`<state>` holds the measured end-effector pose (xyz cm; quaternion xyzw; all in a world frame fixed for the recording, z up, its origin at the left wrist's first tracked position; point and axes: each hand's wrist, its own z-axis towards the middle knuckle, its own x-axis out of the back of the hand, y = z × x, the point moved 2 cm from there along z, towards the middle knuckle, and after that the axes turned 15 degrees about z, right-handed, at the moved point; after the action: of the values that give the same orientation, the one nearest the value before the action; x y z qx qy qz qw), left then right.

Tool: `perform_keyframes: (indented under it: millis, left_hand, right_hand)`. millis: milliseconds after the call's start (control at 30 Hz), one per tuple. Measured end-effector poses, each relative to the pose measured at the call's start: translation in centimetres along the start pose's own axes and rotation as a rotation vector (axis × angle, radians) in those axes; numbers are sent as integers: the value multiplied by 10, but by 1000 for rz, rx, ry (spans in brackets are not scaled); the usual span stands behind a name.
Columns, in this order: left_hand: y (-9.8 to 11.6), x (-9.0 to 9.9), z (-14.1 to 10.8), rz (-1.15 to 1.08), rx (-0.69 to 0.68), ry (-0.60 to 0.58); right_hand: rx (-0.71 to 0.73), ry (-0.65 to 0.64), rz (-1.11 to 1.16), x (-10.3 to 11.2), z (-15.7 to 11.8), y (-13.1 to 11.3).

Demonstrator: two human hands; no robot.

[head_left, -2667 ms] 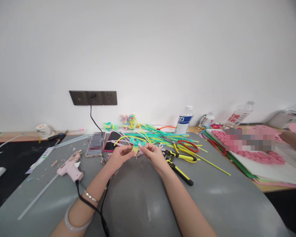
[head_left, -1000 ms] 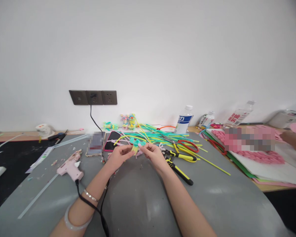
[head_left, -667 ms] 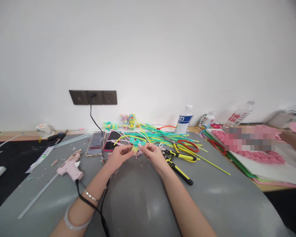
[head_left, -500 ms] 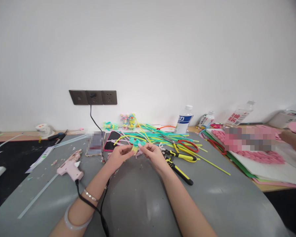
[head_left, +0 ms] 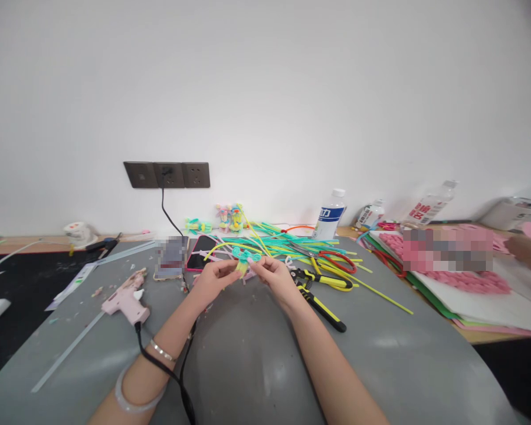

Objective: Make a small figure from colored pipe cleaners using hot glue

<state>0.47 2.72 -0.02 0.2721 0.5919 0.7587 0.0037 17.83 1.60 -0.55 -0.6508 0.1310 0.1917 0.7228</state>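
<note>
Between my fingertips is a small pipe-cleaner figure (head_left: 246, 257), turquoise on top with yellow below and a bit of pale pink. My left hand (head_left: 216, 280) pinches its left side, and my right hand (head_left: 273, 279) pinches its right side; the fingers cover part of it. Just behind it lies a pile of turquoise and yellow pipe cleaners (head_left: 283, 244). To the right of my right hand are yellow-and-black pliers (head_left: 323, 307) and red-handled scissors (head_left: 338, 261). A pink glue gun (head_left: 126, 301) lies left of my left forearm.
Finished-looking pipe-cleaner figures (head_left: 230, 217) stand by the wall. Two phones, one pink-edged (head_left: 200, 254), lie behind my left hand. A white bottle (head_left: 330, 215) stands at the back. The glue gun's black cable (head_left: 159, 357) crosses my left forearm. Another person's hand (head_left: 526, 251) reaches in at right.
My hands and the figure between them stay almost still. At the far right, the other person's hand has shifted slightly.
</note>
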Motion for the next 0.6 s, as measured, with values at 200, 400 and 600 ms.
perform_keyframes:
  millis: [200, 400, 600]
  left_hand:
    - [-3, 1, 1, 6, -5, 12]
    - [1, 0, 0, -9, -3, 9]
    - [2, 1, 0, 12, -3, 9]
  right_hand:
    - [-2, -4, -6, 0, 0, 0]
    - [-5, -1, -5, 0, -1, 0]
    - [-6, -3, -7, -2, -2, -3]
